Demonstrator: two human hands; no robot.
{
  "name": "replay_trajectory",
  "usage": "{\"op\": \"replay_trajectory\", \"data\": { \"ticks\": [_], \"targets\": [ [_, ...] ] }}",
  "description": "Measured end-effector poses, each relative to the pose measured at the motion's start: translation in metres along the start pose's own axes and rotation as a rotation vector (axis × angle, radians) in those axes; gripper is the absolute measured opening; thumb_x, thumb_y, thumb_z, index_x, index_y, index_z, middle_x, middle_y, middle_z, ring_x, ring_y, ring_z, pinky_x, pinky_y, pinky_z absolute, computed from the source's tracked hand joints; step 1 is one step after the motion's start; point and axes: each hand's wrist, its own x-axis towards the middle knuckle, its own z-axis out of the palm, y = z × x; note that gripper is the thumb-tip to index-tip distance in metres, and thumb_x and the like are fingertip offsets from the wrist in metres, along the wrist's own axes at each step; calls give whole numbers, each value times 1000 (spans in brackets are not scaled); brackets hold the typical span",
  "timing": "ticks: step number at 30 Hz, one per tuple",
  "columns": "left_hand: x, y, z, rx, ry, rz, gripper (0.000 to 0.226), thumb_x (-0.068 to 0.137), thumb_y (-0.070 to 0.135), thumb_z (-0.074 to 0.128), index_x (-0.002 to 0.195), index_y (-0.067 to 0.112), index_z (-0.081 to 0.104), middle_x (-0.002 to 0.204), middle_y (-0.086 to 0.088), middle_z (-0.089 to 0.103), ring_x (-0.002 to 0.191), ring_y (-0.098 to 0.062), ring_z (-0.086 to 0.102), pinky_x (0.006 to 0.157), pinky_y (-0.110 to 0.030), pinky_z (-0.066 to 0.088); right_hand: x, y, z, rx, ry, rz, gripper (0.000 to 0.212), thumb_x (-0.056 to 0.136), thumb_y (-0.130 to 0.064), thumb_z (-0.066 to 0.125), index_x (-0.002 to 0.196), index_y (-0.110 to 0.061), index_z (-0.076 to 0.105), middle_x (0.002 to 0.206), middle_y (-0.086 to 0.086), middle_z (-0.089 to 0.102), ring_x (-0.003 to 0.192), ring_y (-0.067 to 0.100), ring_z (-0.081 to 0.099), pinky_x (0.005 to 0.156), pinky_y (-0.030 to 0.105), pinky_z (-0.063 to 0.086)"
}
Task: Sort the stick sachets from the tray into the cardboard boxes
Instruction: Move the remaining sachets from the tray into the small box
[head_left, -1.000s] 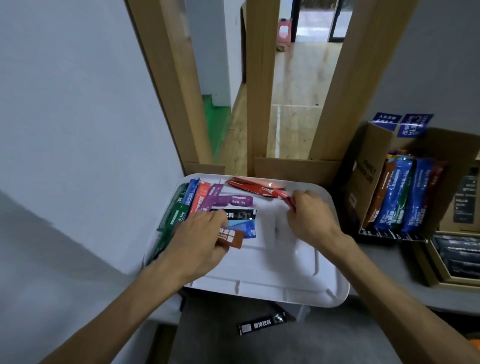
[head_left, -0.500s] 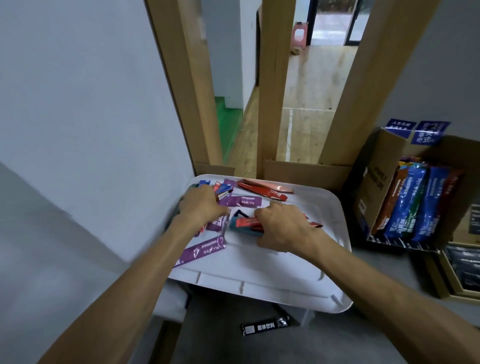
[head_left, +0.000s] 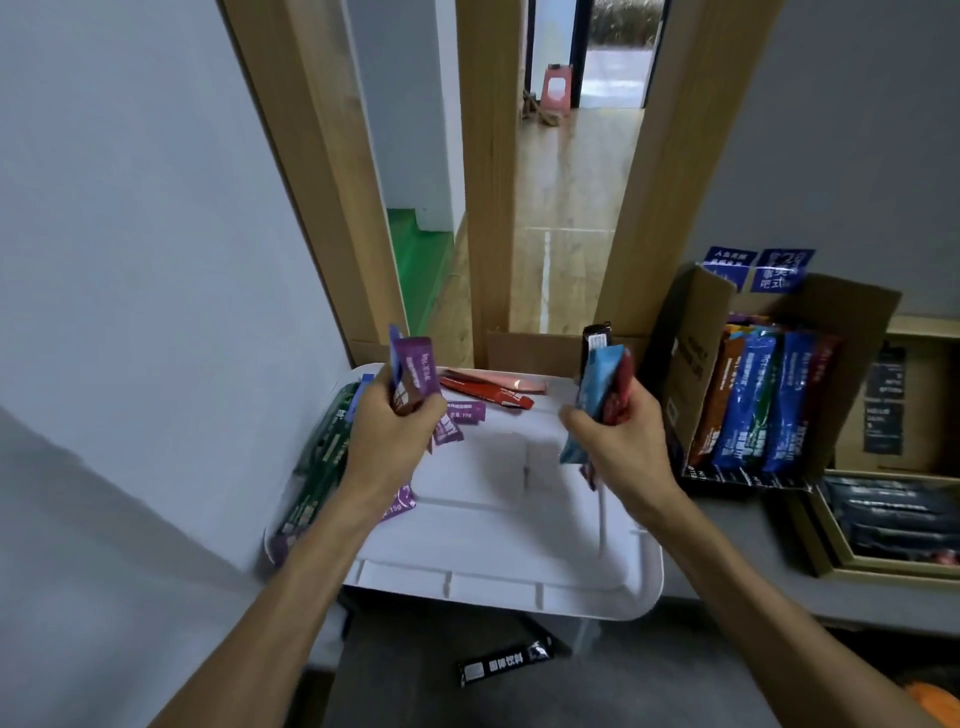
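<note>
1. Both hands have lifted off the tray (head_left: 493, 571). The left hand (head_left: 395, 431) grips purple sachets (head_left: 415, 374), and the right hand (head_left: 618, 441) grips a blue, red and black bunch (head_left: 602, 384), likely bound for the boxes.
2. Green sachets (head_left: 322, 457) and red sachets (head_left: 488, 387) lie on the tray.
3. The upright box (head_left: 685, 364) holds standing sachets (head_left: 753, 400). The flat box (head_left: 831, 566) holds dark sachets (head_left: 893, 514).

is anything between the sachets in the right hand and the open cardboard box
Only the left flap of the cardboard box stands between it and the sachets in the right hand; nothing else visible.
</note>
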Motion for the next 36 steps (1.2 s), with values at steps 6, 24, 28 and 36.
{"op": "replay_trajectory", "data": {
  "ticks": [6, 24, 28, 36],
  "targets": [
    [-20, -34, 33, -56, 5, -77, 24, 86, 3, 70, 85, 24, 59, 75, 5, 65, 61, 6, 59, 64, -21, 46, -21, 36, 16, -34, 75, 67, 26, 82, -8, 79, 93, -26, 64, 84, -8, 70, 78, 4, 68, 66, 19, 58],
    [-73, 42, 81, 658, -584, 297, 41, 93, 31, 65, 132, 28, 52, 124, 8, 62, 111, -7, 58, 95, -21, 46, -47, 18, -39, 545, -14, 157, 72, 52, -57, 91, 101, -8, 70, 97, 14, 76, 88, 26, 74, 73, 35, 61],
    [-90, 55, 114, 778, -604, 313, 27, 96, 36, 58, 120, 25, 55, 117, 4, 63, 102, -12, 59, 79, -19, 39, -51, 14, -60, 526, 134, 154, 45, 64, -34, 91, 95, -7, 71, 87, 11, 75, 83, 27, 72, 73, 31, 60],
    [-104, 46, 191, 608, -321, 316, 34, 96, 20, 56, 130, 19, 52, 117, 0, 59, 104, -15, 56, 80, -18, 38, -7, 9, -87, 460, 486, 41, 8, 89, -12, 72, 97, -9, 71, 89, 7, 76, 81, 15, 72, 78, 36, 61]
  ]
}}
